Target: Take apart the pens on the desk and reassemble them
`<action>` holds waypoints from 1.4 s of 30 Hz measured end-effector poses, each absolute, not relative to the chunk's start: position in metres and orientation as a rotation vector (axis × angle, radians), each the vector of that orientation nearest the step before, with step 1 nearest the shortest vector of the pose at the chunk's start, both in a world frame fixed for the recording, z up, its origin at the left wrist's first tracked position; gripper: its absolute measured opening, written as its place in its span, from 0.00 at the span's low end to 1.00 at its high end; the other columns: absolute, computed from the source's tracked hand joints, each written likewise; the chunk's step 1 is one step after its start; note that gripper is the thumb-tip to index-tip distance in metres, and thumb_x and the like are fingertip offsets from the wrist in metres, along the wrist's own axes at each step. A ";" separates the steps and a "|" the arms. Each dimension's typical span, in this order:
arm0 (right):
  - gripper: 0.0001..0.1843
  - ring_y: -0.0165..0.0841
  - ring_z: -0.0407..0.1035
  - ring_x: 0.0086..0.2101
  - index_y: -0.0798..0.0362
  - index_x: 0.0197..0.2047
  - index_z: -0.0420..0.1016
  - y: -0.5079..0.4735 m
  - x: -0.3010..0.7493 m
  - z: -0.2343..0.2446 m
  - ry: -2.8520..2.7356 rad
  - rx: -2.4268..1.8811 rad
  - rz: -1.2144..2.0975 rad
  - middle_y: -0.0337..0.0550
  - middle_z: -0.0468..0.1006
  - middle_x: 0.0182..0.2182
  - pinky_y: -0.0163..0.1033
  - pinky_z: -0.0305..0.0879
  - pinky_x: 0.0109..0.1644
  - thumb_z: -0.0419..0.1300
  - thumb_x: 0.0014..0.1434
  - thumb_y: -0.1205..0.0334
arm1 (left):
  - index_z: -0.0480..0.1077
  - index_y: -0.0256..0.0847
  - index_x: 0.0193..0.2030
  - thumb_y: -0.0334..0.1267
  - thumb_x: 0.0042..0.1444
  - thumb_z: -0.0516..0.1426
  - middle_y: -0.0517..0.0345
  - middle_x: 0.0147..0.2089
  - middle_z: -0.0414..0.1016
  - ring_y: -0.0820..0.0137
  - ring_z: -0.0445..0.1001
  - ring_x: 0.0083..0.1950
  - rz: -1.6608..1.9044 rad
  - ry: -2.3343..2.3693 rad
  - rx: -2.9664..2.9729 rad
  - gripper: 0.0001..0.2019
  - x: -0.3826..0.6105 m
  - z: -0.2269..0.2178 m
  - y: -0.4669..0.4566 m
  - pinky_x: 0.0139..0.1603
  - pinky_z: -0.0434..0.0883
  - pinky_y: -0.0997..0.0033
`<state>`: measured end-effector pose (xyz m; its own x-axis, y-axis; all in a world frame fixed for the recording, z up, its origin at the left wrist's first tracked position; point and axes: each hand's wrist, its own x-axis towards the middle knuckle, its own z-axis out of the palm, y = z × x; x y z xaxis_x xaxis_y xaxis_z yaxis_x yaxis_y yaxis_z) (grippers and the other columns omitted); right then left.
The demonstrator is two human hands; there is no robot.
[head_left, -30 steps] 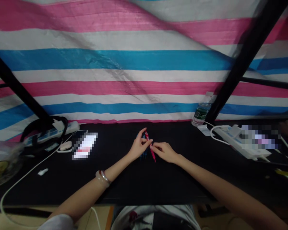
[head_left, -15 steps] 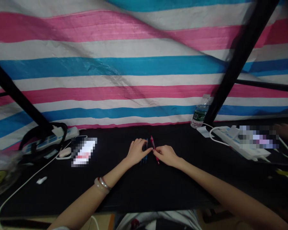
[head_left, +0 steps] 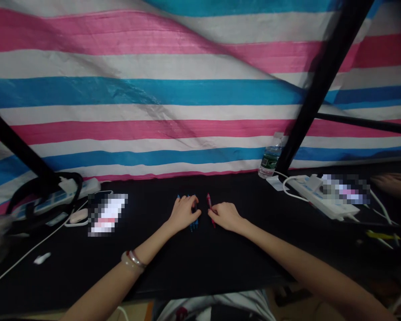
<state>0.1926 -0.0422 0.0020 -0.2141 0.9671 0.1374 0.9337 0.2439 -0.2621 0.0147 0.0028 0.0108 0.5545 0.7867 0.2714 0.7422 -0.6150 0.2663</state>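
My left hand (head_left: 183,215) lies over several blue pens (head_left: 194,224) on the black table, its fingers bent around them and its thumb along their right side. Their tips show beyond the fingers and below the palm. To the right, a pinkish-red pen (head_left: 209,200) lies lengthwise, pointing away from me. My right hand (head_left: 227,216) pinches this pen near its middle between thumb and fingers. A narrow strip of table separates the two hands.
A phone (head_left: 108,214) lies left, near an earbud (head_left: 42,258) and a cabled power strip (head_left: 90,187). At right are a water bottle (head_left: 270,160), another power strip (head_left: 327,200), another phone (head_left: 347,189) and another person's hand (head_left: 392,183). Striped sheeting (head_left: 187,93) hangs behind.
The gap between my hands has widened, with my left thumb farther from the red pen. The red pen points more straight ahead. The whole view has shifted slightly.
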 end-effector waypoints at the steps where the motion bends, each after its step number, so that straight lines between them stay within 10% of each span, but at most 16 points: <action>1: 0.22 0.33 0.70 0.26 0.52 0.24 0.75 -0.042 0.193 0.002 -2.252 -1.768 0.173 0.44 0.76 0.23 0.34 0.51 0.28 0.46 0.61 0.55 | 0.66 0.42 0.38 0.38 0.47 0.55 0.60 0.30 0.69 0.63 0.66 0.37 0.556 1.313 2.664 0.10 0.015 0.011 0.003 0.39 0.57 0.65; 17: 0.25 0.35 0.72 0.29 0.53 0.26 0.75 -0.044 0.194 0.007 -2.269 -1.784 0.198 0.46 0.77 0.24 0.34 0.54 0.30 0.44 0.62 0.51 | 0.68 0.43 0.32 0.35 0.49 0.52 0.64 0.23 0.68 0.68 0.67 0.32 0.571 1.246 2.668 0.05 0.014 0.010 0.006 0.36 0.54 0.69; 29: 0.35 0.36 0.73 0.33 0.53 0.29 0.76 -0.044 0.193 0.010 -2.293 -1.853 0.182 0.46 0.78 0.28 0.35 0.58 0.35 0.32 0.64 0.47 | 0.64 0.43 0.44 0.36 0.54 0.51 0.63 0.29 0.70 0.73 0.67 0.29 1.171 1.165 2.436 0.10 0.016 0.014 0.002 0.42 0.61 0.67; 42: 0.34 0.36 0.72 0.31 0.53 0.28 0.76 -0.041 0.196 0.006 -2.286 -1.818 0.166 0.46 0.77 0.27 0.35 0.58 0.34 0.33 0.64 0.47 | 0.51 0.42 0.58 0.36 0.53 0.55 0.59 0.34 0.71 0.79 0.64 0.24 1.440 0.970 2.061 0.26 0.019 0.010 0.002 0.27 0.65 0.78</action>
<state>0.1960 -0.0408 0.0065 -0.2132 0.9721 0.0977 0.9478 0.2301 -0.2207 0.0188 0.0019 0.0097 0.2106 0.7546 0.6215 0.2927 -0.6552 0.6964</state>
